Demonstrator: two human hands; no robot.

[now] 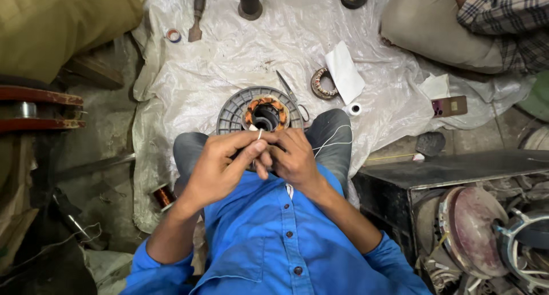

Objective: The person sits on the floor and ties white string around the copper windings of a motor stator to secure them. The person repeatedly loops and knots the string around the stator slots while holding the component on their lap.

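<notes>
Stator [265, 113] and scissors [290, 92] ahead

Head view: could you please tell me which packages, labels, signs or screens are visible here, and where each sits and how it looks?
Small flat box: right on the plastic sheet, rectangular, brown with a dark red end.
Folded white paper: centre-right on the sheet, blank, beside a copper-wound ring.
No signs or screens are in view.

I see crinkled, slightly glossy plastic sheet [229, 60] over the floor. Grey ribbed plastic disc [231, 109], matt, around shiny copper windings [264, 105]. Thin white thread [329, 140], matt. Scissors [287, 89] bright metal. White paper [345, 72], smooth, folded. Chisel [197, 15] with dull wooden handle. Copper wire spool [163, 196] glossy. My shirt [269, 238] smooth blue cloth. Black box [434, 172] dusty matt metal.
</notes>
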